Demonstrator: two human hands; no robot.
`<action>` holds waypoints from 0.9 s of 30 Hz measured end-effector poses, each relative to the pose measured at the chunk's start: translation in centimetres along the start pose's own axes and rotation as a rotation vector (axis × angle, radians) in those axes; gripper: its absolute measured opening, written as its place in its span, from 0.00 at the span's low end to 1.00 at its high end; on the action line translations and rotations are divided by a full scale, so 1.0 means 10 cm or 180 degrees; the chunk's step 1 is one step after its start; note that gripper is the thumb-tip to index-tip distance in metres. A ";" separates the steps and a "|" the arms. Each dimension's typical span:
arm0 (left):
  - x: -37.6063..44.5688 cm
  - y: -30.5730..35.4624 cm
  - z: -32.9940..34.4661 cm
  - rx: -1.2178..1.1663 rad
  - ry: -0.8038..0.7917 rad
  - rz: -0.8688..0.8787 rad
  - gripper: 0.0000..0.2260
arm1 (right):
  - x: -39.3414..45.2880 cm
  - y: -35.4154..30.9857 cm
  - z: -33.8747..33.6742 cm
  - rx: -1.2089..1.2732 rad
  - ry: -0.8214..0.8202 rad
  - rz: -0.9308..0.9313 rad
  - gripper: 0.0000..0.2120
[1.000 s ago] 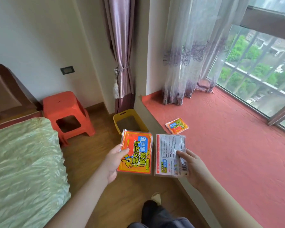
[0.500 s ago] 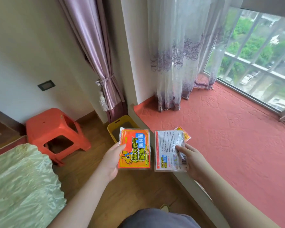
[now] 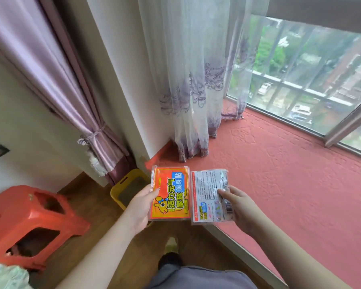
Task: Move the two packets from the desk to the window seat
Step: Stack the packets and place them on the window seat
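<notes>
My left hand [image 3: 139,207] grips an orange packet [image 3: 171,193] with a cartoon animal and blue label, held by its left edge, face up. Beside it my right hand [image 3: 237,207] holds a white packet [image 3: 209,198] showing its printed back, thumb on its right side. Both packets hover side by side in the air above the front left corner of the red window seat [image 3: 290,184], the orange one partly over the floor.
A sheer curtain [image 3: 192,90] hangs onto the seat's back left corner. A yellow bin [image 3: 118,189] stands on the wooden floor against the seat. An orange plastic stool [image 3: 29,220] sits at the left, a purple tied drape [image 3: 81,113] behind it. Window glass bounds the seat at right.
I have stepped closer to the window seat; both held packets now reach its corner. The small orange packet lying on the seat has passed out of sight behind the held ones.
</notes>
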State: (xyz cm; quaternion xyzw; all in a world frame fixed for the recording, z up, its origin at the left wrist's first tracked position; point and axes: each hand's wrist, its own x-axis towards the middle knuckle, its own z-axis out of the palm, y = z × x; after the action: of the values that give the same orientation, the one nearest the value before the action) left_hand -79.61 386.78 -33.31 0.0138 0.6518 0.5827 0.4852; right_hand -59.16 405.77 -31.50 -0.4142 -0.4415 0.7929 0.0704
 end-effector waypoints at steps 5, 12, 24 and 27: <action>0.58 0.45 -0.11 0.0368 -0.0458 -0.0041 0.12 | 0.39 -0.12 0.22 0.0264 0.0349 -0.0104 0.09; 1.23 0.77 0.01 0.0750 -0.0831 -0.0259 0.11 | 0.61 -0.13 0.30 0.0562 0.0956 -0.0270 0.08; 1.71 0.28 0.88 0.1104 -0.1542 -0.0719 0.18 | 1.04 0.21 0.05 0.1120 0.1254 -0.0149 0.10; 1.80 0.17 1.01 0.1268 -0.1745 -0.0697 0.15 | 1.14 0.28 0.00 0.1199 0.1320 -0.0159 0.10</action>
State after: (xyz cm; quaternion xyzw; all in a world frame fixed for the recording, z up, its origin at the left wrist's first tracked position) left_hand -83.56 405.35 -41.55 0.1940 0.5959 0.3633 0.6894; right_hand -65.82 409.56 -40.44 -0.5362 -0.2726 0.7573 0.2544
